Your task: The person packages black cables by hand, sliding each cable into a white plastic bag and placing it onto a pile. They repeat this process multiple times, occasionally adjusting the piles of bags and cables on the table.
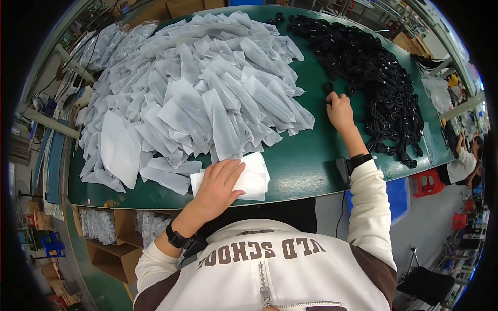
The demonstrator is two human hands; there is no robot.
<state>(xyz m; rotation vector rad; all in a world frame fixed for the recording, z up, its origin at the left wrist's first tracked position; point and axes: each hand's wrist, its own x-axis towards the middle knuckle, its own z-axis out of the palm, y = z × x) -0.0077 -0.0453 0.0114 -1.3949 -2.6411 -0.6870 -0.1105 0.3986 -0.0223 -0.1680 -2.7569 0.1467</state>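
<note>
My left hand (pixel 219 185) lies flat with its fingers stretched over a small stack of white translucent bags (pixel 254 179) at the table's front edge. Farther right, my right hand (pixel 340 111) is closed, its thumb and fingertips pinching a small coiled black cable (pixel 328 89). The fingers cover part of that coil. A large heap of frosted, flat plastic pouches (pixel 192 88) spreads across the left and middle of the green table (pixel 306 166). To the right of my right hand lies a long pile of bundled black cables (pixel 389 93).
Clear plastic bags (pixel 111 46) are piled behind the heap at the far left. Below the table's left edge, open cardboard boxes (pixel 111 259) hold more plastic-wrapped items. A red stool (pixel 428 182) and another person (pixel 462 163) are beyond the right edge. Metal posts frame the table.
</note>
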